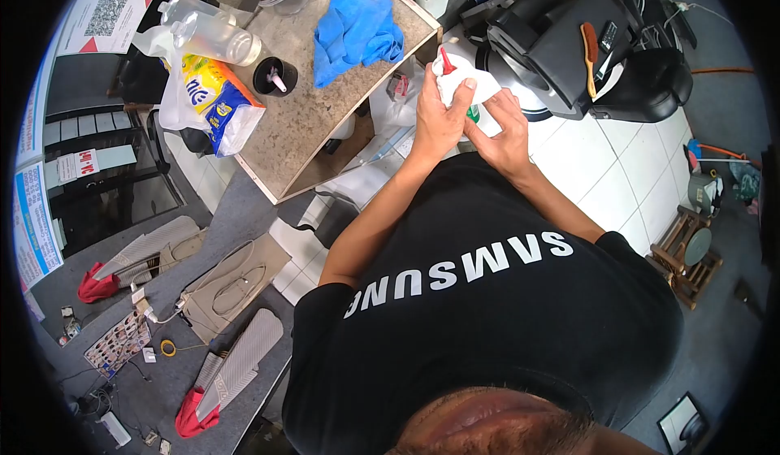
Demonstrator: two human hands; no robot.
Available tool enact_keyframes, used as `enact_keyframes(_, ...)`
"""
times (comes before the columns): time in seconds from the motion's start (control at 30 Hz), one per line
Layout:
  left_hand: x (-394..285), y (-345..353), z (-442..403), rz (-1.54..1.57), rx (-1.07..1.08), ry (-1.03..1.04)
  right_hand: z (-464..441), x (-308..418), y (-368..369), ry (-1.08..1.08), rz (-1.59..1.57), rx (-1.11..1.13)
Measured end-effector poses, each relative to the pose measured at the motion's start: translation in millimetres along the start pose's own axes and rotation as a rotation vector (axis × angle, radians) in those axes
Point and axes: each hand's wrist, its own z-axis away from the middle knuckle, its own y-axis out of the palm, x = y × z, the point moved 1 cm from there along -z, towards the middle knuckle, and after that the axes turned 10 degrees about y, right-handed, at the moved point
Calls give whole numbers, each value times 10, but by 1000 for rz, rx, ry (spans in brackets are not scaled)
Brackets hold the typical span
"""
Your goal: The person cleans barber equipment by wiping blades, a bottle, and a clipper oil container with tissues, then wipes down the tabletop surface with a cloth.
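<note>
Out in front of my chest, both hands close around a white tissue or cloth (479, 84). My left hand (441, 118) grips it from the left, with the thumb laid over it. On the other side, my right hand (502, 130) has its fingers bent against the white material. A red pointed tip (446, 62) sticks up near my left fingers, and a small green part (473, 114) shows between the hands. Whether these belong to one object inside the white material, I cannot tell.
A worktable (313, 142) at the left holds a blue cloth (357, 31), a black cup (273, 76), clear plastic bottles (215, 39) and a yellow-blue packet (213, 101). A black salon chair (561, 57) with a brush (589, 61) stands at the right.
</note>
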Motion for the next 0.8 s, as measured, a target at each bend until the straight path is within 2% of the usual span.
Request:
enact_keyframes(0.1, 32, -35, -18, 57, -68, -11, 31, -73, -32, 32, -201, -18)
enact_keyframes(0.2, 77, -139, -26, 60, -48, -30, -64, -32, -73, 398, -357, -54)
enact_keyframes(0.3, 15, -123, -26, 290, 11, -115, -208, -21, -5, 484, -589, -18)
enact_keyframes(0.33, -25, -113, -33, 280, -17, -102, -241, 34, -10, 475, -669, 36)
enact_keyframes(0.43, -51, -94, -41, 245, -110, -79, -216, 135, 26, 349, -516, 125)
enact_keyframes(0.5, 61, -120, -45, 213, -184, -81, -184, 162, 50, 389, -476, 162)
enact_keyframes(0.57, 10, -142, -65, 282, -158, -121, -140, 151, 94, 433, -446, 179)
enact_keyframes(0.73, 8, -115, -26, 439, -218, -225, -162, 177, 101, 709, -800, 408)
enact_keyframes(0.8, 2, -93, -40, 278, -180, -119, -227, 200, 45, 740, -828, 432)
